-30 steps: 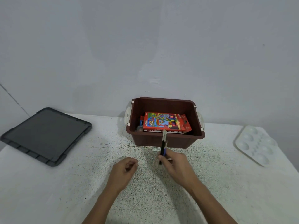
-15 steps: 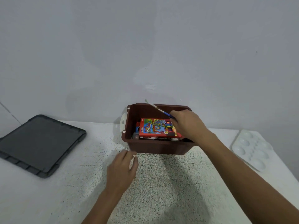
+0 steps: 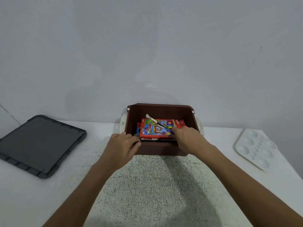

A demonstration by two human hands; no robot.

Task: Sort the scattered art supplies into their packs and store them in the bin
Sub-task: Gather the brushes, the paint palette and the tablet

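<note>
The brown bin (image 3: 159, 149) stands at the back of the table against the wall. Inside it, a red pack of coloured pencils (image 3: 155, 129) lies on top of other packs. A paintbrush (image 3: 153, 120) with a blue handle lies slanted across that pack, bristles toward the back left. My right hand (image 3: 188, 139) reaches over the bin's front right rim and pinches the brush's handle end. My left hand (image 3: 121, 147) grips the bin's front left corner, fingers curled over the rim.
A dark grey bin lid (image 3: 39, 144) lies flat at the left. A white paint palette (image 3: 255, 149) lies at the right, near the table edge. A speckled grey mat (image 3: 155, 185) covers the table in front of the bin.
My right hand has lowered the paintbrush from above the bin onto the red pack. My left hand moved forward from the mat to the bin's front left corner.
</note>
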